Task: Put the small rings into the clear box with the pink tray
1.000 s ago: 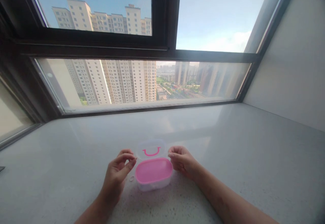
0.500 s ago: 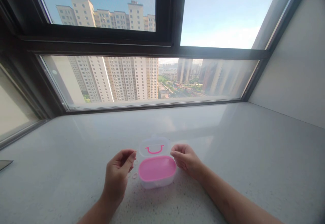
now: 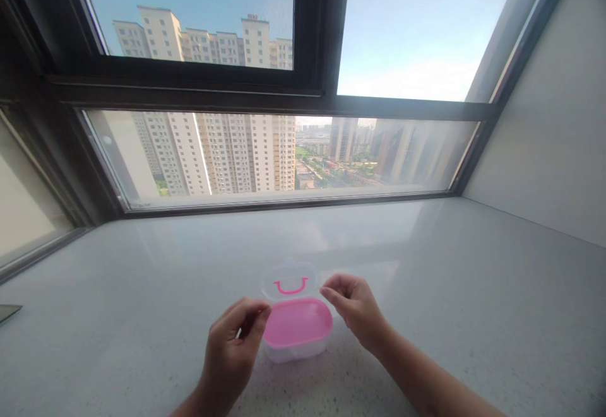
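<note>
A small oval plastic box stands on the pale speckled surface, with a pink inner tray (image 3: pixel 299 323) on top and a clear base (image 3: pixel 298 349) below. Its clear lid (image 3: pixel 267 284) is folded back towards the window and carries a pink handle (image 3: pixel 292 290). My left hand (image 3: pixel 237 335) is closed in a pinch, its fingertips at the tray's left rim. On the other side my right hand (image 3: pixel 355 303) pinches thumb and forefinger together near the lid's right edge. Whatever either pinch holds is too small to make out.
The box stands on a wide white speckled sill (image 3: pixel 426 265) below a dark window frame (image 3: pixel 322 105). A white wall (image 3: pixel 544 127) bounds the right side. At the far left edge lies a grey pointed object (image 3: pixel 8 311), partly cut off.
My left hand has moved right, up to the tray's rim, and now covers where small pale rings showed beside the box. The right hand stays pinched near the lid. The view has tilted slightly upward.
</note>
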The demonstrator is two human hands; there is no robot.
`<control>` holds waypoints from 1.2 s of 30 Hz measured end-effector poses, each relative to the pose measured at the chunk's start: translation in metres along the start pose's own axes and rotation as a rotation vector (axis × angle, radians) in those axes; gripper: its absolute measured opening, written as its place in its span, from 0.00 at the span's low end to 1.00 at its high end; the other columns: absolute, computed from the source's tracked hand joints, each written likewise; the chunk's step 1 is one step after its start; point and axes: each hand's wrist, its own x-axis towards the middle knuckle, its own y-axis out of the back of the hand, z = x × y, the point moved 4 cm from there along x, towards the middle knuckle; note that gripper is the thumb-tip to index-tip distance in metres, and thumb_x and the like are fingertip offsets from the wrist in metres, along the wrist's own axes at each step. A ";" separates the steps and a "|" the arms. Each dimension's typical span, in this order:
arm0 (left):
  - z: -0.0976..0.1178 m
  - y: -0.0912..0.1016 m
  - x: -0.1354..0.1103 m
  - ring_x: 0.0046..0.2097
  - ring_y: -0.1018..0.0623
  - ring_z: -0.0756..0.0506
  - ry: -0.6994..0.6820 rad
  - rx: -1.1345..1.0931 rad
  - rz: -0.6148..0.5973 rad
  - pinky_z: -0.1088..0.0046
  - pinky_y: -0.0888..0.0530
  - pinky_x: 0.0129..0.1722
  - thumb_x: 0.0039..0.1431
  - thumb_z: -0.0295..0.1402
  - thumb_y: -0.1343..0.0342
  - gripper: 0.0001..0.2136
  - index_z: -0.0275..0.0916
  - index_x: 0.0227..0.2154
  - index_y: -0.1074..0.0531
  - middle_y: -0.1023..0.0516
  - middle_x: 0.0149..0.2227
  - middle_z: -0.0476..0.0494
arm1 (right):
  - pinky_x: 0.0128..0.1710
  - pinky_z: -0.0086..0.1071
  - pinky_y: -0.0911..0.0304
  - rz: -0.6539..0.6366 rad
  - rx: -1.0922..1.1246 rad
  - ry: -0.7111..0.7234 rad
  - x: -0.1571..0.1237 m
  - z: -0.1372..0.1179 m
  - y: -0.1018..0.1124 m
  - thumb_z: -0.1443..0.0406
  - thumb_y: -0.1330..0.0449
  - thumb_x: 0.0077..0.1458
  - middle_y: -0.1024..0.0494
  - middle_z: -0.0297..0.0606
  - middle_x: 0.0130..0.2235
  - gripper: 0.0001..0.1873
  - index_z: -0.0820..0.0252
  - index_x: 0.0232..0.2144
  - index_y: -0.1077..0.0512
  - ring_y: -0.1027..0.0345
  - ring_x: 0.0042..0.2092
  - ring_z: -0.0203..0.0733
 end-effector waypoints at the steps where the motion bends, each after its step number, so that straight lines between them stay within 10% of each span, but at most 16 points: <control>1: 0.002 0.000 0.000 0.23 0.32 0.48 -0.072 0.020 -0.029 0.75 0.35 0.24 0.48 0.32 0.38 0.04 0.40 0.22 0.21 0.28 0.20 0.47 | 0.18 0.27 0.61 0.006 -0.045 0.037 -0.002 -0.003 -0.001 0.55 0.35 0.46 0.44 0.26 0.15 0.16 0.63 0.21 0.27 0.55 0.19 0.29; 14: 0.010 -0.005 -0.012 0.32 0.28 0.46 -0.531 0.166 -0.205 0.73 0.30 0.32 0.51 0.19 0.42 0.13 0.43 0.35 0.22 0.28 0.30 0.45 | 0.24 0.28 0.47 0.098 -0.607 0.782 -0.052 -0.047 -0.023 0.70 0.40 0.53 0.37 0.28 0.15 0.04 0.58 0.28 0.26 0.44 0.19 0.32; 36: 0.013 -0.008 -0.020 0.32 0.30 0.49 -0.728 0.180 -0.245 0.73 0.30 0.30 0.54 0.16 0.44 0.13 0.37 0.39 0.26 0.32 0.31 0.47 | 0.27 0.27 0.46 -0.106 -0.634 0.912 -0.059 -0.049 -0.040 0.71 0.46 0.57 0.27 0.32 0.21 0.06 0.59 0.30 0.31 0.36 0.22 0.32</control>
